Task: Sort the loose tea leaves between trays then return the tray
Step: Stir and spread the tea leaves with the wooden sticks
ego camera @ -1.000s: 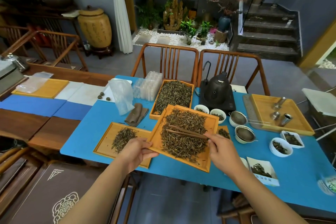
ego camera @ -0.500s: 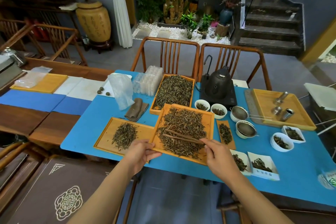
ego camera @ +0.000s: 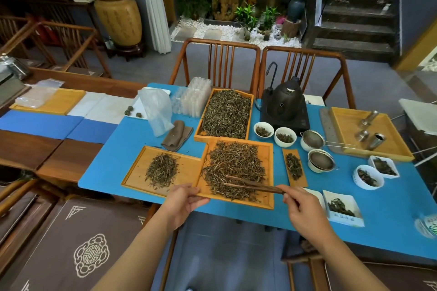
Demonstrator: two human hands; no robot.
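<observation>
Your left hand (ego camera: 183, 201) grips the middle tray (ego camera: 267, 168) at its near-left corner on the worktop (ego camera: 123, 149); right-hand fingers (ego camera: 289, 196) pinch wooden tongs (ego camera: 250, 185) over the leaves (ego camera: 234, 165). Risk: one-corner hold tilts, spilling leaves.

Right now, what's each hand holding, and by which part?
Left hand grips the middle tea tray at its near-left corner. Right hand pinches the wooden tongs at their near end, tips over the leaves.
</observation>
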